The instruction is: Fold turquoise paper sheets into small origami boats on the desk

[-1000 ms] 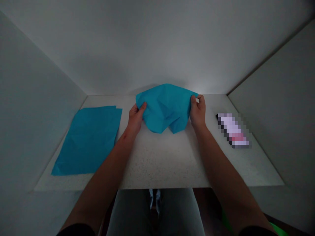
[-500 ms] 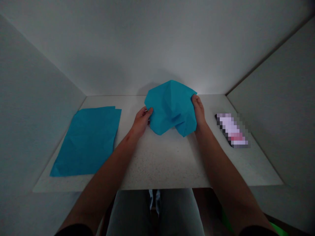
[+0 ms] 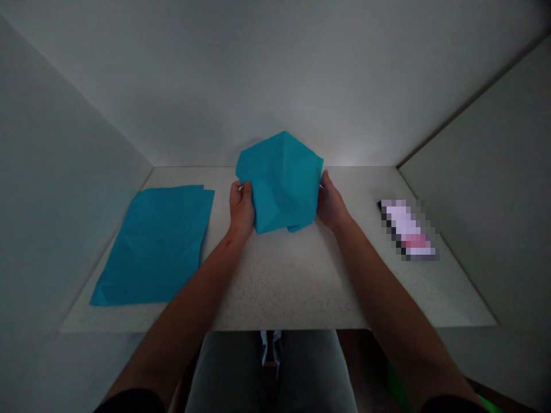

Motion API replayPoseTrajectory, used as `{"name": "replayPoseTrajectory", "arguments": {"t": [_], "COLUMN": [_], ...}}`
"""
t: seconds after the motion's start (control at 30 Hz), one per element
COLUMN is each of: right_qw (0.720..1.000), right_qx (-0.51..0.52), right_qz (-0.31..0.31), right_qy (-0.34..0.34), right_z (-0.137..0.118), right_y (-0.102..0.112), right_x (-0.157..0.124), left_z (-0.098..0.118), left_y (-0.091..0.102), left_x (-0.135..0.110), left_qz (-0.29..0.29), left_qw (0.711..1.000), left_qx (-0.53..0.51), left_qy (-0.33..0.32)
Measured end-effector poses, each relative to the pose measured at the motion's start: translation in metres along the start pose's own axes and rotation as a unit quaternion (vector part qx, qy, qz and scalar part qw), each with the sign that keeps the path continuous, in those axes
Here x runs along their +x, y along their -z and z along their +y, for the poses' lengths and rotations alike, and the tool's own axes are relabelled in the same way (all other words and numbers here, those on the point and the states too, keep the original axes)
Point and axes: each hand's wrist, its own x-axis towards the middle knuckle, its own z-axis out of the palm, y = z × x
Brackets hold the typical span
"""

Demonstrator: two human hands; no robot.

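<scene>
A creased blue sheet [image 3: 284, 183], of thin cloth or paper, is held up between my hands near the back of the table. Its top rises to a peak, and its lower edge curls under on the right. My left hand [image 3: 241, 205] is closed on its left edge, thumb in front. At the right edge my right hand [image 3: 331, 201] grips the sheet, with part of its fingers hidden behind it. To the left, more blue sheet material [image 3: 152, 246] of the same colour lies flat on the table, its corners slightly offset.
The pale speckled table [image 3: 284, 292] stands between a back wall [image 3: 275, 69] and two side panels. A phone with a blurred-out screen [image 3: 407, 229] lies on the right side. Below the front edge my legs [image 3: 275, 373] show.
Both hands have moved left with the sheet. The sheet's lower edge, drooping and split by a gap before, is now straighter and gathered under. The flat material and phone have stayed put.
</scene>
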Motion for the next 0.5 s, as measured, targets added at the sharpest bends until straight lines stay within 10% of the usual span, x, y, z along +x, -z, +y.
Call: {"name": "replayPoseTrajectory", "arguments": {"t": [0.17, 0.5], "right_qw": [0.996, 0.992], "right_qx": [-0.001, 0.009], "right_qz": [-0.089, 0.107], "right_qy": [-0.031, 0.063], "right_z": [0.002, 0.007], "right_y": [-0.02, 0.014], "right_x": [-0.013, 0.007], "left_z": [0.001, -0.003], "left_y": [0.004, 0.02], "left_x": [0.005, 0.019], "left_qz": [0.021, 0.071], "left_qw": [0.999, 0.997], "left_qx": [-0.037, 0.028], "left_qy": [0.015, -0.021]}}
